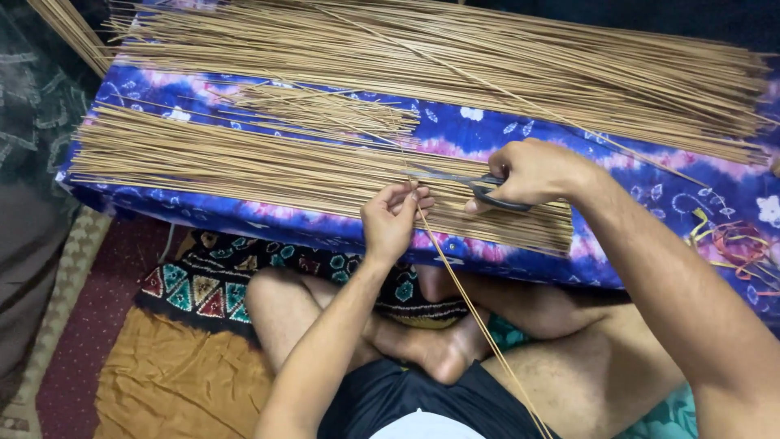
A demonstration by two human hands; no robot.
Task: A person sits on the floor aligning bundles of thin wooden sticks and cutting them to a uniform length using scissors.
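Left hand (393, 218): pinches one thin stick (479, 321).
Right hand (528, 172): closed round scissors (475, 185).
Progress: trimmed pile (244, 162) beside; large bundle (487, 73) seemingly uncut.

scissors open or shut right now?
Open: the scissors in the right hand show blades spread near the thin stick pinched by the left hand.

Support: a cushion in blue-and-purple patterned cloth (504, 134), lying across in front of my hands.
Under my hands: a flat layer of thin sticks (244, 167).
Beyond my hands: a bigger stick heap (487, 65).
Right of my right hand: coloured bands (735, 244).
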